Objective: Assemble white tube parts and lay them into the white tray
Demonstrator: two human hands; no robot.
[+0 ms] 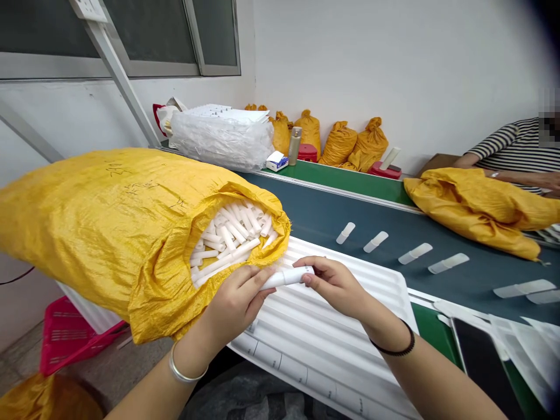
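White walls (385, 64) stand behind a dark conveyor belt (315, 207). Your left hand (236, 298) and right hand (339, 287) converge above the ribbed white tray (376, 291), forearms angled inward. Left fingers (258, 282) clamp one end of the white tube (286, 276); right fingers (319, 263) pinch its other end, near the open yellow sack (109, 210).

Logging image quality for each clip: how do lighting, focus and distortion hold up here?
Head view: soft, fairly even light, with a mild sheen on the big sack; head view, centre: left hand, right hand and tube reasonably sharp; head view, edges: apparent wide-angle stretch, dark upper-right corner.
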